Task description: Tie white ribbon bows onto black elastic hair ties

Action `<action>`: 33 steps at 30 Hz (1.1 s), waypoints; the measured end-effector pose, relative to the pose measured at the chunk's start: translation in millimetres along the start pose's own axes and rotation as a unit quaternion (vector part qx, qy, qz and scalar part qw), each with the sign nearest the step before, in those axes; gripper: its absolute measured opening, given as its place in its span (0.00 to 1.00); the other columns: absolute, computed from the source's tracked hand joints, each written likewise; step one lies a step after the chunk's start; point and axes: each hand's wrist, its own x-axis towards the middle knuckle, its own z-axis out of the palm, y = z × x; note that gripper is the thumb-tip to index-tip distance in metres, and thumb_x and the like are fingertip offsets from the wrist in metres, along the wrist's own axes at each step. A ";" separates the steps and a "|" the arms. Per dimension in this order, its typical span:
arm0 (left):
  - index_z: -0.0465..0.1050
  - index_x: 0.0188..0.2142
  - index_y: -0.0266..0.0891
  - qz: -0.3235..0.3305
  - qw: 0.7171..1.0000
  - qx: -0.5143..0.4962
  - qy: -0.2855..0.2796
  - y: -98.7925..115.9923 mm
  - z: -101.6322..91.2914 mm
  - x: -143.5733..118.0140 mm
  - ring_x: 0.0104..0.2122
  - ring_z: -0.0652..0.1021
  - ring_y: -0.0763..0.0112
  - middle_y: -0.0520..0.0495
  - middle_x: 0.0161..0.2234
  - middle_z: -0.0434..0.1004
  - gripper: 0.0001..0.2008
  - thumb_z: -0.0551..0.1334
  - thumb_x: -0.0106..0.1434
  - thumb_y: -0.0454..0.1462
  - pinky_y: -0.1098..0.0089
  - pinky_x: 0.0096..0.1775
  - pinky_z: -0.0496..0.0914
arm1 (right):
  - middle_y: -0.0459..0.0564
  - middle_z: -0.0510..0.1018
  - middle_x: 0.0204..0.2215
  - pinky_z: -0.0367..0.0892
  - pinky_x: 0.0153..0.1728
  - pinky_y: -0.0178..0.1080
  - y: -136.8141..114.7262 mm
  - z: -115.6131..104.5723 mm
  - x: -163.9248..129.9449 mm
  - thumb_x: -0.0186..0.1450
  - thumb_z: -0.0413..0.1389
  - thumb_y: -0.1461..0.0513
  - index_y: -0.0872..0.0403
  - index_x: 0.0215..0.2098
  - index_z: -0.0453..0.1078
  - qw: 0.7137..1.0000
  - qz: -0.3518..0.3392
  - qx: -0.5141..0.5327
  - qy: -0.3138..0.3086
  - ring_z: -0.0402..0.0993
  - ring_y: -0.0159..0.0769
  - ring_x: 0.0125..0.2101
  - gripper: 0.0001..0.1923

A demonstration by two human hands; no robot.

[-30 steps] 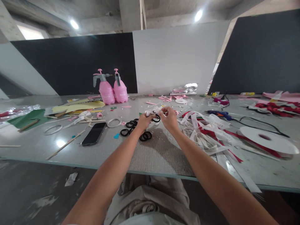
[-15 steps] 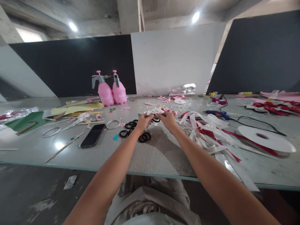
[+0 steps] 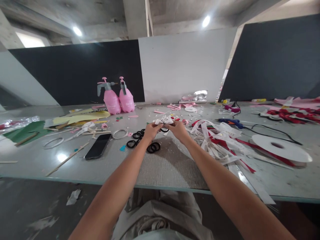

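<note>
My left hand (image 3: 151, 130) and my right hand (image 3: 178, 128) meet over the table, fingertips pinched close together. Between them is a black hair tie (image 3: 164, 130), its loop hanging below the fingers. White ribbon (image 3: 160, 121) shows just above the fingertips; how it joins the tie is too small to tell. Several loose black hair ties (image 3: 153, 147) lie beside and under my left forearm. To the right of my right hand spreads a tangle of white and red printed ribbons (image 3: 208, 136).
A phone (image 3: 98, 146) and a white ring (image 3: 120, 134) lie left. Two pink spray bottles (image 3: 111, 102) stand behind. At right are a blue glue gun (image 3: 231, 122) with its cord and a large white ribbon spool (image 3: 282, 146). The table's front edge (image 3: 175, 189) runs close to me.
Both hands have drawn slightly closer together, and the hair tie's loop now hangs more plainly between them. The whole view has shifted slightly.
</note>
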 end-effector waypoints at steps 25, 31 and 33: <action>0.76 0.44 0.39 0.063 0.996 -0.033 -0.052 6.1 9.5 -6.5 0.32 0.76 0.70 0.46 0.42 0.78 0.21 0.61 0.48 0.32 0.70 0.34 0.71 | 0.53 0.80 0.36 0.67 0.38 0.39 -7.2 10.1 -9.3 0.59 0.57 0.56 0.55 0.41 0.72 0.985 -0.075 -0.127 0.087 0.76 0.37 0.34 0.14; 0.75 0.50 0.40 0.151 0.980 0.123 -0.044 4.7 8.1 -8.2 0.33 0.73 0.72 0.44 0.46 0.75 0.26 0.60 0.50 0.29 0.71 0.36 0.68 | 0.52 0.80 0.33 0.67 0.36 0.38 -5.3 5.1 -6.2 0.59 0.58 0.53 0.55 0.39 0.72 0.990 -0.047 -0.088 0.103 0.76 0.37 0.32 0.16; 0.74 0.51 0.42 0.175 0.970 0.162 -0.051 4.1 7.2 -9.6 0.35 0.73 0.71 0.44 0.46 0.73 0.27 0.58 0.51 0.28 0.71 0.35 0.67 | 0.51 0.79 0.32 0.68 0.34 0.38 -6.1 5.0 -6.1 0.59 0.58 0.52 0.55 0.39 0.72 0.991 -0.033 -0.078 0.104 0.76 0.36 0.31 0.17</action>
